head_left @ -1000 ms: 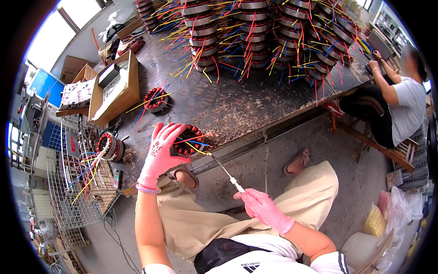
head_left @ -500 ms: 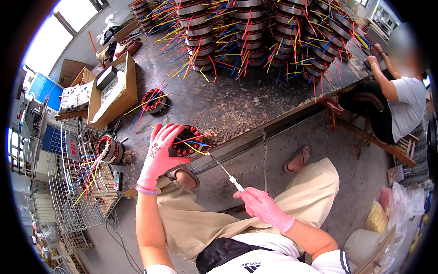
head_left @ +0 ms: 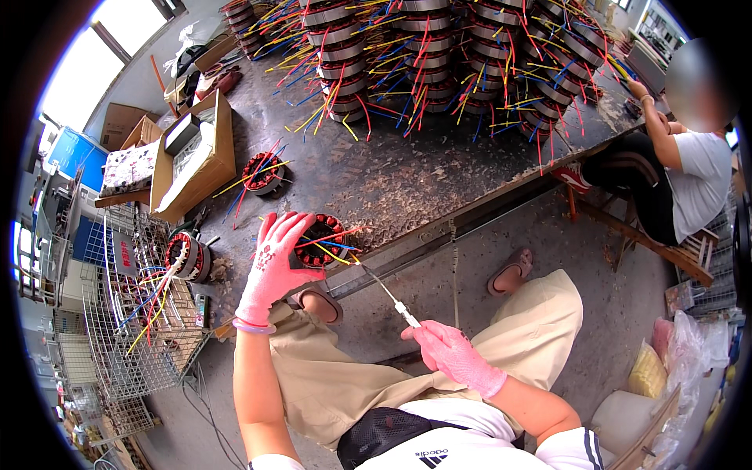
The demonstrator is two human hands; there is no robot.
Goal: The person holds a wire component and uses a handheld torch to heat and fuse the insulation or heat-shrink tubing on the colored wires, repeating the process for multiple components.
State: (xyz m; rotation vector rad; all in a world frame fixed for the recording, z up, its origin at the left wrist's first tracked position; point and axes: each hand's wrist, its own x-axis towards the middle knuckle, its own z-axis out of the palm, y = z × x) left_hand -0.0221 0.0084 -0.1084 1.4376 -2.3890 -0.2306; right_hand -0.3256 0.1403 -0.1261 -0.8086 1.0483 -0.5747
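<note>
My left hand [head_left: 274,249], in a pink glove, grips the left side of a motor stator [head_left: 323,239] at the table's front edge. Its ring shows dark red windings, with red, yellow and blue wires sticking out. My right hand [head_left: 456,356], gloved likewise, is closed round a slim tool [head_left: 406,315] with a whitish collar and a thin metal shaft. The shaft's tip meets or nearly meets the end of a yellow wire; the fingers hide the handle. A second stator [head_left: 265,173] with loose coloured wires lies farther back on the table.
Tall stacks of wired stators [head_left: 342,66] stand at the back of the dark worktable [head_left: 368,176]. An open cardboard box [head_left: 211,168] is at left, above a wire rack [head_left: 117,313] and another stator [head_left: 188,257]. At right a person [head_left: 697,168] sits on a wooden bench [head_left: 658,251].
Both of my hands, the stator and the tool stay almost where they were; the tool tip shifts only slightly. The seated person's hands and arms have moved.
</note>
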